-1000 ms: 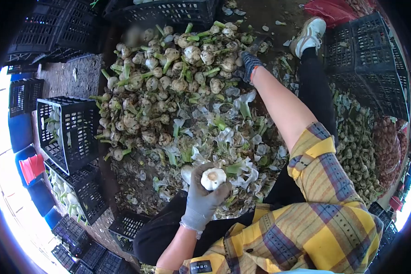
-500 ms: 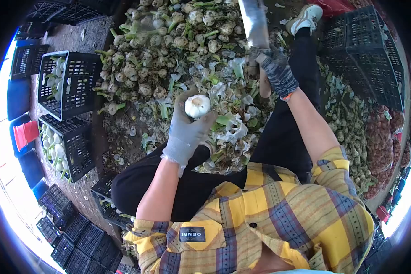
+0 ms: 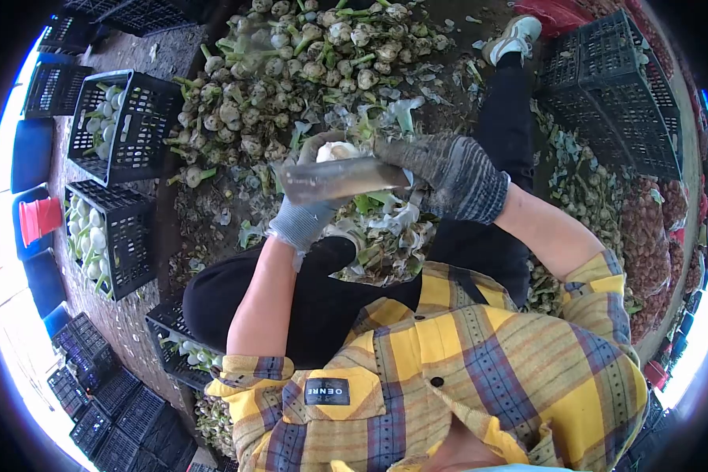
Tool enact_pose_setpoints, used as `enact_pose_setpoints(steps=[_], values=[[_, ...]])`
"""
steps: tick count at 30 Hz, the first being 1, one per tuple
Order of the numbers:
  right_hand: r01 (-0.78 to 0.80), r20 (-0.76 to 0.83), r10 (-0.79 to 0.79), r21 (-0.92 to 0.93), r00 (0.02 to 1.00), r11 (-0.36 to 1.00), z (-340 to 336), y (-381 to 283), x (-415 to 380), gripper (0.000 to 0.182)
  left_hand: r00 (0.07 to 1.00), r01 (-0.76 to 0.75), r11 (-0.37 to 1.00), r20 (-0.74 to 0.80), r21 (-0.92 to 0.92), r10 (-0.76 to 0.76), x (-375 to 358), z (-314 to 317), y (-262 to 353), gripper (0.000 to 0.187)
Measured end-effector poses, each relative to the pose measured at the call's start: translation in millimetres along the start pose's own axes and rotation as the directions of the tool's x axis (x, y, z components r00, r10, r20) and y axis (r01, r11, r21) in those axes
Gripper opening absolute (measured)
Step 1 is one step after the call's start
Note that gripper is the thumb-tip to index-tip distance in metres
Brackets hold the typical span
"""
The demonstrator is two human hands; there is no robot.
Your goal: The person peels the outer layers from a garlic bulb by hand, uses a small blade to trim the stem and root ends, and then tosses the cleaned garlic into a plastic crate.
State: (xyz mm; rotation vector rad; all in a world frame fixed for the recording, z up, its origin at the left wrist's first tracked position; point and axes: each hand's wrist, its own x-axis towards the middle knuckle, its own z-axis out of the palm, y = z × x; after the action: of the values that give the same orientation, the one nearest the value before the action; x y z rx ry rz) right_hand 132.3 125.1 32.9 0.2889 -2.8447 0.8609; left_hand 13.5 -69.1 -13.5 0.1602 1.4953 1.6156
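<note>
My left hand [image 3: 301, 219], in a grey glove, is closed around a white garlic bulb [image 3: 338, 150]. The lower part of that bulb and most of the left fingers are hidden behind the blade of a broad knife [image 3: 334, 181]. My right hand [image 3: 458, 175], in a dark striped knit glove, grips the knife by its handle. The blade points left and lies across the view close over the garlic. Below the hands, trimmed leaves and skins [image 3: 385, 236] litter the ground between my legs.
A big heap of untrimmed garlic [image 3: 244, 114] lies ahead. Black crates with pale bulbs [image 3: 122, 130] stand at the left, and a tall black crate [image 3: 613, 94] is at the right. Red mesh sacks [image 3: 649, 252] and more garlic [image 3: 590, 204] lie right of my leg.
My right hand has swung the knife from upright at the upper right, down and left, to lie across the garlic. My left hand still holds the bulb, slightly higher.
</note>
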Motion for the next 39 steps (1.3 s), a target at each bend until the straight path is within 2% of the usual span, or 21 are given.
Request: enact_pose_setpoints(steps=[2,3,6,8,11,14,21,23,26,29,32,35,38,39], values=[[0.04,0.022,-0.038,-0.095,0.999,0.995,2.7,-0.4,-0.9,0.058,0.956,-0.286,0.913,0.152,0.291,0.251,1.8,-6.0,-5.3,0.06],[0.04,0.033,-0.037,-0.085,0.999,0.996,1.4,-2.3,-0.4,0.058,0.948,-0.293,0.913,0.213,0.283,0.238,-3.6,-3.6,2.6,0.062],[0.041,0.061,-0.036,-0.085,0.997,0.995,0.1,-4.7,-1.0,0.058,0.979,-0.115,0.981,0.185,0.155,0.085,-9.0,0.7,11.9,0.06],[0.049,0.076,-0.04,-0.125,0.996,0.991,6.8,2.9,-4.4,0.058,0.974,-0.1,0.987,0.216,0.129,0.07,-3.2,-3.1,6.4,0.059],[0.006,0.184,0.033,-0.205,0.982,0.979,-1.6,-0.5,4.1,0.038,0.969,-0.062,0.995,0.243,0.08,0.041,-1.6,-3.4,4.1,0.057],[0.001,0.147,0.034,-0.23,0.989,0.973,-0.5,-3.1,1.2,0.023,0.966,-0.018,0.997,0.257,0.071,-0.001,-1.7,-1.7,6.3,0.055],[0.049,0.095,-0.027,-0.244,0.995,0.968,-0.3,-3.6,4.8,0.021,0.963,0.006,0.999,0.267,0.05,-0.019,-6.9,2.5,16.8,0.05],[0.08,0.077,-0.064,-0.226,0.995,0.971,1.4,-1.7,5.1,0.019,0.963,-0.038,0.995,0.268,0.088,0.013,-8.1,1.4,16.6,0.049],[0.051,0.136,-0.014,-0.269,0.991,0.962,1.1,-0.1,5.1,0.016,0.963,-0.038,0.993,0.271,0.111,0.007,-9.9,3.1,18.1,0.048],[0.055,0.095,-0.028,-0.289,0.995,0.956,-0.4,3.2,5.8,0.014,0.96,-0.055,0.989,0.278,0.135,0.015,-7.8,2.1,16.4,0.047],[0.092,0.037,-0.084,-0.287,0.996,0.954,1.5,8.8,3.1,0.016,0.958,-0.083,0.982,0.286,0.17,0.031,-8.3,2.1,17.0,0.046],[0.015,0.144,0.032,-0.318,0.989,0.948,-5.0,10.6,4.1,0.03,0.959,-0.075,0.985,0.283,0.157,0.028,-12.8,4.2,23.4,0.047],[-0.007,0.159,0.068,-0.358,0.985,0.934,-0.3,16.8,0.8,0.032,0.959,-0.053,0.989,0.284,0.138,0.012,-11.4,4.2,22.5,0.049],[0.031,0.117,0.012,-0.361,0.993,0.932,-0.6,18.9,0.4,0.031,0.958,-0.043,0.99,0.287,0.136,0.002,-11.4,4.4,22.4,0.05]])
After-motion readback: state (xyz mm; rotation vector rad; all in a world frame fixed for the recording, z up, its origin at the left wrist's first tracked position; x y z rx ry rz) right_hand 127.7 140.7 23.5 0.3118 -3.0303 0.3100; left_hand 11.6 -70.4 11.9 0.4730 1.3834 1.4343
